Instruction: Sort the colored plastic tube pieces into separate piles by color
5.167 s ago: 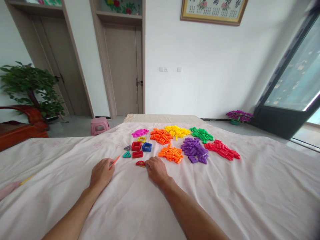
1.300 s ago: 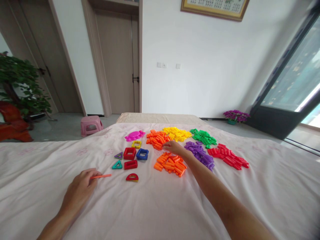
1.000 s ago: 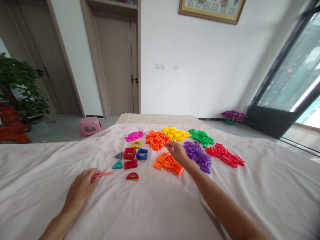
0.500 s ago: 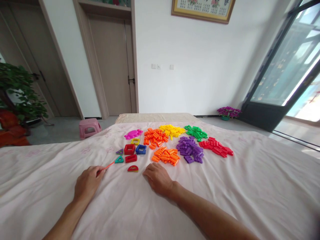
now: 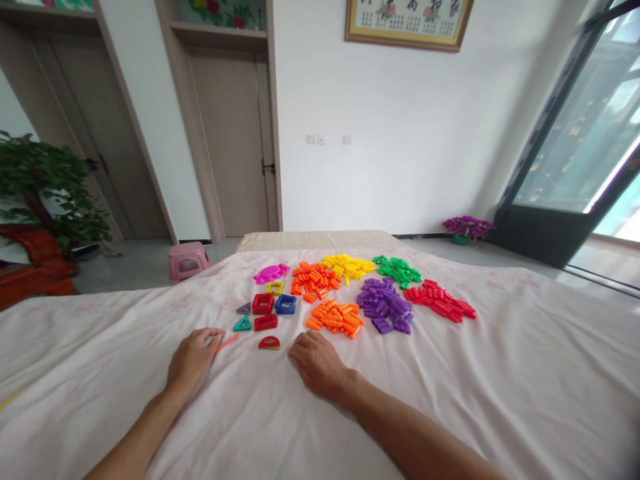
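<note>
My left hand (image 5: 196, 355) is closed on a thin orange stick (image 5: 227, 343), whose free end points right toward a teal triangle frame (image 5: 243, 324). Knuckles up, my right hand (image 5: 316, 360) rests on the cloth with its fingers curled under; whatever may be inside is hidden. Between the hands lies a red and yellow half-round piece (image 5: 269, 343). Just beyond are a flat red frame (image 5: 265, 323), a red square frame (image 5: 263, 304), a blue square frame (image 5: 285, 305) and a purple triangle (image 5: 244, 309). Nearest my right hand is a pile of orange pieces (image 5: 335, 318).
Farther back lie a yellow frame (image 5: 275, 289), a pink piece (image 5: 271, 273) and piles of orange (image 5: 314, 277), yellow (image 5: 347, 267), green (image 5: 398, 271), purple (image 5: 385, 304) and red pieces (image 5: 440, 300). Wrinkled pale cloth (image 5: 500, 387) covers the table. A pink stool (image 5: 189, 261) stands beyond.
The view has tilted up slightly. My left hand has shifted right, and the orange stick now shows less length and sits lower beside it. My right hand stays in place.
</note>
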Tool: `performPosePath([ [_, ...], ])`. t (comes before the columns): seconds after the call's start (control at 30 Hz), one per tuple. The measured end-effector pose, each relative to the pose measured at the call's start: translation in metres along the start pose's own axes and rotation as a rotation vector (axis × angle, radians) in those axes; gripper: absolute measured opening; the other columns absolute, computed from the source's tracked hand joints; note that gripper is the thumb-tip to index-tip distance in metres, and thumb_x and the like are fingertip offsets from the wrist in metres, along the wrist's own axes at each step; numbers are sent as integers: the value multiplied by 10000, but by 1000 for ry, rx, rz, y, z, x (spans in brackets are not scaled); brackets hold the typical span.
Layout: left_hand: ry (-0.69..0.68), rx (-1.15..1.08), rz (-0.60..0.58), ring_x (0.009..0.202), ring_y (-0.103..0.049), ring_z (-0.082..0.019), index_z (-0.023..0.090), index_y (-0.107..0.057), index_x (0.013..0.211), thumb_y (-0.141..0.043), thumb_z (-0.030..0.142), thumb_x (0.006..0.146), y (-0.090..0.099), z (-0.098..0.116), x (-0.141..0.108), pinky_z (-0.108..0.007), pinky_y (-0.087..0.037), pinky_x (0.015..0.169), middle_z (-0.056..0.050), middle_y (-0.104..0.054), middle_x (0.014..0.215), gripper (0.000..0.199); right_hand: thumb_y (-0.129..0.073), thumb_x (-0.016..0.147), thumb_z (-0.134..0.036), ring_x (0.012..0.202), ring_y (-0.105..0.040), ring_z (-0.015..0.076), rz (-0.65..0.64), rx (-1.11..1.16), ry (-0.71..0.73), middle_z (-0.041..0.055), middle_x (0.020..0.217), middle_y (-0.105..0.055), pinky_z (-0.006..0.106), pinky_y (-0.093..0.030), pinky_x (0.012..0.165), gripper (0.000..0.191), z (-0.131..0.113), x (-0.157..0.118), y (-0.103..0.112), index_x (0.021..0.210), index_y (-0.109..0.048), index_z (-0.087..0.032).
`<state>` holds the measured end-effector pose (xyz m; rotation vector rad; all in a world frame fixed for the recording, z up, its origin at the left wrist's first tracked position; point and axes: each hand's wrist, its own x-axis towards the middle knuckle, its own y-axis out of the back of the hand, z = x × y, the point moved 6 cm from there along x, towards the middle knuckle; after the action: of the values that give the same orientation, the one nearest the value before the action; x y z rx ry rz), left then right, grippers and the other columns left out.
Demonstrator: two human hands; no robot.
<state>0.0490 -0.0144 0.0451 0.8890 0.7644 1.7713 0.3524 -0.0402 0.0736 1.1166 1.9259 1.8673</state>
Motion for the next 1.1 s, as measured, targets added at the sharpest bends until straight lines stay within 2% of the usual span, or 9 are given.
performPosePath([
  [0.1, -79, -23, -19, 1112, -649, -232, 221, -727, 1041, -489, 370, 874, -7, 19, 33, -297, -450, 976, -56, -737, 1158, 327, -483, 974, -192, 877, -527, 190, 10, 10, 1, 60, 926, -655, 307, -386, 807, 187, 1, 0, 0, 874, -641, -194],
  [0.2, -73, -29, -67, 1093, -664, -205, 205, -719, 1075, -495, 308, 876, -23, 32, 80, -267, -457, 953, -54, -738, 1174, 316, -487, 970, -188, 873, -521, 185, 22, 17, 0, 51, 919, -651, 307, -382, 813, 182, 3, 1, -2, 867, -637, -196],
  [0.37, -24, -3, -82, 1079, -679, -202, 176, -683, 1179, -516, 300, 884, -55, 52, 155, -247, -485, 866, -88, -737, 1184, 361, -495, 968, -199, 869, -515, 174, 41, 30, -12, 34, 910, -643, 297, -376, 802, 174, 4, 1, 0, 840, -612, -199],
  [0.5, -34, 53, -112, 1177, -633, -209, 187, -630, 1268, -526, 338, 899, -81, 69, 193, -256, -464, 916, -104, -679, 1308, 412, -509, 959, -215, 850, -504, 173, 37, 21, -13, 36, 905, -636, 305, -367, 788, 162, 4, 3, 2, 826, -599, -197],
  [0.63, -31, 155, -159, 1173, -622, -291, 187, -635, 1238, -619, 391, 832, -99, 76, 212, -333, -462, 932, -155, -663, 1299, 455, -536, 940, -222, 844, -493, 173, 26, 24, -20, 40, 909, -625, 304, -365, 788, 131, 6, 6, 1, 826, -595, -195],
  [0.73, -39, 215, -177, 1176, -601, -361, 175, -664, 1159, -655, 413, 788, -105, 76, 216, -409, -453, 949, -204, -635, 1290, 441, -561, 917, -205, 848, -490, 171, 18, 39, -32, 36, 908, -617, 297, -368, 791, 87, 8, 8, -1, 838, -596, -196],
  [0.8, -59, 224, -184, 1197, -582, -369, 175, -667, 1127, -649, 405, 785, -106, 77, 216, -429, -437, 974, -209, -619, 1299, 413, -570, 908, -197, 856, -490, 172, 16, 44, -40, 35, 915, -615, 295, -370, 799, 65, 9, 8, -1, 849, -597, -197],
  [0.97, -23, 118, -169, 1216, -579, -359, 165, -667, 1009, -679, 380, 749, -98, 76, 217, -421, -435, 997, -202, -655, 1244, 338, -538, 941, -212, 866, -492, 173, 13, 42, -47, 36, 924, -617, 302, -367, 802, 107, 9, 8, -2, 851, -595, -198],
  [1.1, 147, -85, -113, 1040, -682, -338, 145, -653, 861, -580, 366, 822, -81, 62, 211, -395, -518, 857, -199, -730, 956, 236, -523, 958, -217, 875, -496, 174, 14, 50, -61, 39, 917, -620, 303, -364, 796, 142, 9, 8, -2, 843, -604, -196],
])
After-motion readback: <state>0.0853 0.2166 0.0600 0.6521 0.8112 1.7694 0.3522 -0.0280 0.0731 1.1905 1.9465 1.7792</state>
